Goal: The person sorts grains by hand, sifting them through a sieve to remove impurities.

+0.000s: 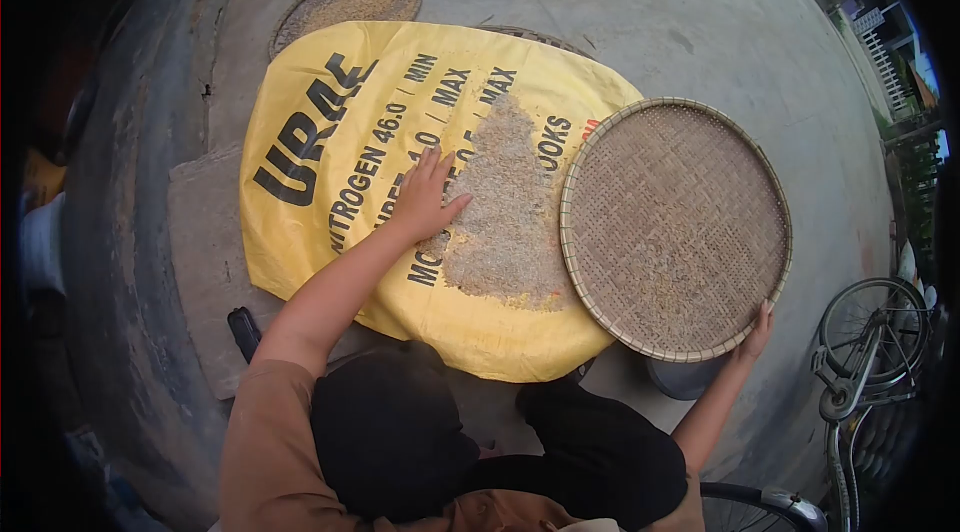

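Observation:
Black printing runs across a yellow sack that lies spread out in front of me. Small grey-brown grains or husks form a patch on its middle. My left hand rests at the left edge of this patch, palm down with fingers spread. At the right, my right hand grips the lower right rim of a round woven tray, which is tilted and overlaps the sack's right edge. A thin scatter of grains lies on the tray's weave.
Another round woven tray with grains lies behind the sack, and a further rim shows beside it. A grey basin is partly under the held tray. A bicycle is at the right, and a black sandal at the left.

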`<state>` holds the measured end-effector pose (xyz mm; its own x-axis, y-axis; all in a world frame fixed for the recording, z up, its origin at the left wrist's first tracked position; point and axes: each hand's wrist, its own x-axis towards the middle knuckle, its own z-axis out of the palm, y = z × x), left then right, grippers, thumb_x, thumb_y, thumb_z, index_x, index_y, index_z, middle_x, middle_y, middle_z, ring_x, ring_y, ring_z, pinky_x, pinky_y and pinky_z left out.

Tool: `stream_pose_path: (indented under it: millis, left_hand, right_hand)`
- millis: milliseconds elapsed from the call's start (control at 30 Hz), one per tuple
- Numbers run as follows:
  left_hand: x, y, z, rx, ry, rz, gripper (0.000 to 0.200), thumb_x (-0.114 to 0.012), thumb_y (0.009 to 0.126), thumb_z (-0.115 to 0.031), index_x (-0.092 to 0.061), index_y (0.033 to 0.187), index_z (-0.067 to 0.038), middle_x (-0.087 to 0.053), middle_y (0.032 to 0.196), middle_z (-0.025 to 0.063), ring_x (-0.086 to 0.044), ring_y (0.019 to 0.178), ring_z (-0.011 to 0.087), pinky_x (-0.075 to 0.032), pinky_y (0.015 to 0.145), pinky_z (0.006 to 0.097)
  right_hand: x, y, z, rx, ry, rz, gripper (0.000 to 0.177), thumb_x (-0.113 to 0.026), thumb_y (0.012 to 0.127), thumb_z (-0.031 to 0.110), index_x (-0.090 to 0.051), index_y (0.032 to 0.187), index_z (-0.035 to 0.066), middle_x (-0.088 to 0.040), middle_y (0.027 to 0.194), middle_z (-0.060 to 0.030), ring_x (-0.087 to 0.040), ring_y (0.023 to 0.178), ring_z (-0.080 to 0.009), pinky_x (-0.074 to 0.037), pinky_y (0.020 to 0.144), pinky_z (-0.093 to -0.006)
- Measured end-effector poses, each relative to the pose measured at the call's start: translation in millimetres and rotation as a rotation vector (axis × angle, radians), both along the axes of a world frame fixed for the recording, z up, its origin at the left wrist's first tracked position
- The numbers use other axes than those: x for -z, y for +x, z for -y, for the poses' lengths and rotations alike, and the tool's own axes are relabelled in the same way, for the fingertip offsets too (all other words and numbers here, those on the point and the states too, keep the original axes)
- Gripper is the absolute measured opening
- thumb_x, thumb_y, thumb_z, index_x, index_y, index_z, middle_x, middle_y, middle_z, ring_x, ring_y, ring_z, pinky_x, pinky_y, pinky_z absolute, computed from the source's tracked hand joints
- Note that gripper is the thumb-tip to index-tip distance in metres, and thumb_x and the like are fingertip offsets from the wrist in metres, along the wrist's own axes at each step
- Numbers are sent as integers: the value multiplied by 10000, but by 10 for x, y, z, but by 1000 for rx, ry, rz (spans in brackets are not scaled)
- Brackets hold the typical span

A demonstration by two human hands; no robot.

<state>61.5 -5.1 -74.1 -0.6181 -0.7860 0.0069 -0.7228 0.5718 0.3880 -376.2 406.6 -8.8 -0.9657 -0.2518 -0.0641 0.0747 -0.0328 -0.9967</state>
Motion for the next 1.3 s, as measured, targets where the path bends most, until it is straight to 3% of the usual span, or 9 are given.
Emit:
stream_pose_path:
  millis: [167, 400, 500, 667, 867, 1000, 1100, 1133, 1300]
  left_hand:
    - [61, -170, -196, 263, 34, -107, 903, -559, 781, -606, -222, 1435, -81, -229, 1459, 218, -172, 1377, 349, -191, 1097, 462]
    - [-94, -408, -537, 503, -9, -38, 984, -578, 703, -688, -256, 1430, -108, -261, 1436, 229, -188, 1356, 397, -220, 1078, 490]
    - [-156, -405, -714, 721, 35, 30, 929, -633, 691, -636, -321, 1404, -130, -276, 1420, 238, -209, 1339, 423, -236, 1066, 501]
    - [31, -496, -719, 699, -20, -119, 412, -639, 773, -343, -557, 1089, -92, -547, 1075, 125, -534, 1014, 315, -446, 850, 414]
    - [-76, -476, -171, 487, -161, 74, 280, -645, 764, -250, -565, 975, -82, -578, 861, 109, -592, 768, 296, -481, 657, 430]
    - [-498, -586, -83, 129, 223, -181, 270, -610, 852, -271, -610, 956, -22, -633, 940, 130, -602, 891, 315, -482, 744, 391]
    - [-707, -770, -277, 253, 407, -412, 257, -649, 832, -243, -630, 988, -40, -638, 976, 104, -600, 847, 285, -474, 733, 343]
    - [-803, -829, -322, 384, 455, -386, 263, -608, 863, -258, -643, 1041, -67, -618, 1089, 114, -576, 981, 283, -451, 837, 347]
    - [-587, -745, -214, 364, 157, -411, 406, -517, 899, -359, -598, 1135, -39, -542, 1219, 183, -465, 1175, 345, -363, 985, 400]
  right_hand:
    - [32, 44, 39, 16, -31, 9, 349, -554, 898, 210, -507, 1154, -23, -573, 1097, -143, -574, 977, -235, -470, 842, -335]
    - [66, 115, 72, 22, -37, 42, 380, -536, 902, 191, -485, 1202, -35, -567, 1131, -155, -579, 982, -246, -472, 852, -343]
    - [163, 75, 30, 31, -60, 56, 373, -530, 904, 178, -484, 1205, -36, -571, 1126, -152, -586, 967, -243, -478, 841, -339]
    - [273, 149, 66, 9, -95, 64, 344, -535, 902, 165, -497, 1180, -35, -589, 1085, -135, -594, 935, -221, -483, 823, -323]
    - [316, 207, 209, -25, -73, 60, 301, -560, 893, 143, -519, 1145, -17, -599, 1053, -110, -593, 915, -181, -479, 818, -299]
    - [284, 594, 626, -119, -117, 160, 324, -565, 894, 165, -503, 1164, -3, -589, 1054, -100, -582, 939, -172, -475, 834, -306]
    - [283, 824, 870, -161, -109, 204, 309, -571, 891, 145, -509, 1151, -9, -590, 1021, -88, -583, 898, -156, -483, 796, -285]
    - [253, 898, 935, -142, -88, 202, 305, -585, 884, 138, -516, 1141, -11, -592, 1010, -83, -582, 876, -144, -483, 786, -279]
    - [222, 861, 918, -134, -52, 186, 299, -610, 870, 134, -542, 1118, -19, -604, 970, -67, -584, 851, -131, -481, 773, -265]
